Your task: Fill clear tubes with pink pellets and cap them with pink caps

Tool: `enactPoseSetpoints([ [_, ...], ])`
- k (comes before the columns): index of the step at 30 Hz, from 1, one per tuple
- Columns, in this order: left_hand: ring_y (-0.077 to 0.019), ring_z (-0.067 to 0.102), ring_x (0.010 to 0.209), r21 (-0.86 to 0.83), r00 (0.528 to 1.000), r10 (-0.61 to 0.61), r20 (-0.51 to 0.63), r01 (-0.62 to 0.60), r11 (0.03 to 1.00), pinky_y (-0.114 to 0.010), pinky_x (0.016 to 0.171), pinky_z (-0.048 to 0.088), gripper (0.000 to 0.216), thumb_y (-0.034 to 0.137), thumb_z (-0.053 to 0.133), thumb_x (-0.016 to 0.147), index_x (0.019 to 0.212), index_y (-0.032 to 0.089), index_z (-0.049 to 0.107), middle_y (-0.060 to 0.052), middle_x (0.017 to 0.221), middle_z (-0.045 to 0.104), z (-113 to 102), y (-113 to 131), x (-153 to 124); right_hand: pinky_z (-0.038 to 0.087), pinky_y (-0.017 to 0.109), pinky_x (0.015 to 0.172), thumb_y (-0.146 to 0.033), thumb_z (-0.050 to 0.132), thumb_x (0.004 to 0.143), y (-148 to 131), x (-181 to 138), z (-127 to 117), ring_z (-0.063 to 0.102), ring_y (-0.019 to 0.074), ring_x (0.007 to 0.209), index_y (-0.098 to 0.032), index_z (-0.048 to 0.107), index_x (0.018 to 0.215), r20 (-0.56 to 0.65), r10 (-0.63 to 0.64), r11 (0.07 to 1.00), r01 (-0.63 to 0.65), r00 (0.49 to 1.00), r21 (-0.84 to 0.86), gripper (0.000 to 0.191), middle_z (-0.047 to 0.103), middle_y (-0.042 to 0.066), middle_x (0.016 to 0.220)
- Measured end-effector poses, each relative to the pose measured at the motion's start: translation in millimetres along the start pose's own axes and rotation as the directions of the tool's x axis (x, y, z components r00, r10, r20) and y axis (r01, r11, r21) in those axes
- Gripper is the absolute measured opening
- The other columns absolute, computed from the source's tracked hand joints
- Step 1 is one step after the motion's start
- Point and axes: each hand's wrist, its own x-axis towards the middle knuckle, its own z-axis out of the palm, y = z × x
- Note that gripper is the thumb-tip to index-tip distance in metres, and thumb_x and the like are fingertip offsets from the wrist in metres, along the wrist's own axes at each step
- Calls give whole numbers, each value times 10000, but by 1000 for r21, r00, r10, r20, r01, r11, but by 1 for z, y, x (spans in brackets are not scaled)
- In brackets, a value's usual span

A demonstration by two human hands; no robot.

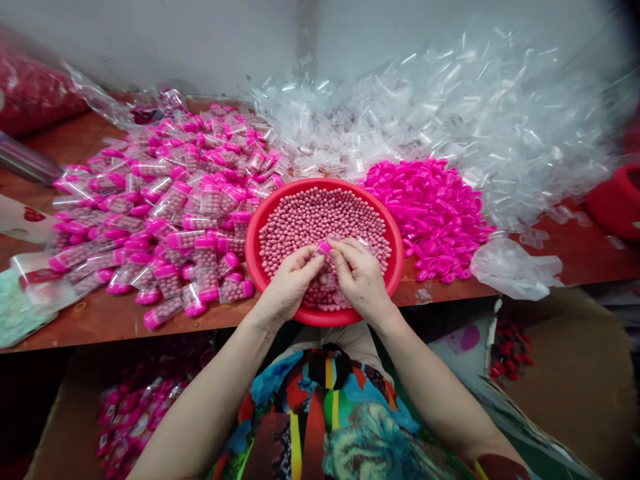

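Your two hands meet over the near rim of a red bowl point(397, 257) in the centre of the frame, which is filled with small pink beads point(310, 220). Your left hand point(293, 280) and right hand point(360, 277) have their fingers pinched nearly closed on one small clear tube point(326, 259) with a pink cap point(325, 248) at its upper end. The tube lies between both sets of fingertips, just above the beads; how full it is cannot be told.

This looks like the capping step: the cap seems to be going onto a filled tube. Next would likely come a firm press to seat it, with the tube held so no beads spill.

Left of centre, a wide heap of finished capped tubes point(165, 213) covers the wooden bench point(100, 317), touching the bowl's left side. Right of the bowl, a mound of loose pink caps point(430, 213) sits just beside it. Across the upper right, a large drift of empty clear tubes point(450, 113) spreads out. A crumpled clear bag point(515, 267) lies at the bench edge to the right. A box of more finished tubes point(125, 413) shows at lower left, beneath the bench.

Nothing stands between your hands and any pile.
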Motion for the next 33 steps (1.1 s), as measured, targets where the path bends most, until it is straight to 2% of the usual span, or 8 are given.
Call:
enactPoseSetpoints([
  [5, -75, 516, 614, 4, 999, 14, -32, -14, 1000, -191, 576, 431, 252, 323, 784, 762, 879, 136, 661, 5, 732, 592, -1, -2, 1, 532, 454, 999, -219, 396, 1013, -5, -9, 10, 632, 244, 1119, -178, 629, 1252, -9, -3, 999, 3, 1000, -34, 337, 681, 142, 1136],
  [10, -79, 518, 645, 66, 999, 43, -25, -41, 997, -193, 587, 420, 263, 354, 762, 795, 939, 151, 676, -2, 784, 608, 0, -1, -1, 537, 418, 978, -290, 422, 1018, -1, -1, -10, 643, 224, 1087, -213, 660, 1224, 102, -48, 998, 45, 994, 37, 324, 689, 112, 1117],
  [14, -71, 485, 618, 96, 994, -25, 105, 15, 995, -195, 567, 377, 270, 379, 745, 815, 935, 148, 674, 3, 749, 573, 1, 4, -5, 561, 343, 854, -502, 398, 1013, 5, 18, -16, 659, 181, 920, -242, 629, 1275, 61, 107, 967, -118, 992, 225, 436, 686, 75, 1106],
  [18, -72, 455, 584, 104, 986, -45, 160, 28, 994, -208, 540, 343, 278, 387, 735, 820, 909, 139, 648, 7, 718, 542, 0, 4, -7, 545, 275, 675, -690, 104, 969, 7, 34, 7, 623, 143, 747, -216, 457, 1442, 290, 281, 742, -399, 915, 538, 757, 672, 85, 1067],
  [21, -70, 424, 549, 111, 984, -51, 171, 32, 993, -214, 508, 304, 281, 393, 724, 823, 877, 137, 620, 16, 684, 515, 0, 4, -8, 555, 290, 745, -702, 42, 955, 4, 38, 17, 637, 158, 813, -213, 361, 1501, 499, 228, 555, -533, 836, 639, 800, 678, 88, 1044],
  [23, -68, 408, 530, 148, 981, -67, 184, 39, 988, -214, 496, 287, 274, 390, 705, 835, 875, 136, 608, 21, 663, 510, 2, 7, -11, 557, 317, 826, -704, 108, 963, 2, 38, 13, 641, 167, 882, -236, 339, 1517, 562, 159, 509, -555, 812, 658, 761, 672, 78, 1053],
  [29, -74, 419, 540, 324, 967, -148, 207, 75, 943, -216, 505, 318, 261, 374, 689, 832, 826, 125, 614, 16, 648, 504, 7, 29, -17, 569, 352, 886, -720, 326, 939, -11, 35, -12, 596, 217, 1099, -261, 465, 1463, 655, 59, 630, -537, 753, 560, 711, 608, 87, 1187],
  [33, -77, 436, 547, 313, 933, -205, 296, 108, 944, -224, 509, 335, 258, 369, 690, 826, 839, 117, 635, 1, 687, 531, 3, 35, -15, 598, 352, 800, -757, 249, 927, -12, 32, -9, 634, 212, 1019, -279, 365, 1512, 655, 83, 574, -573, 751, 584, 765, 612, 94, 1227],
])
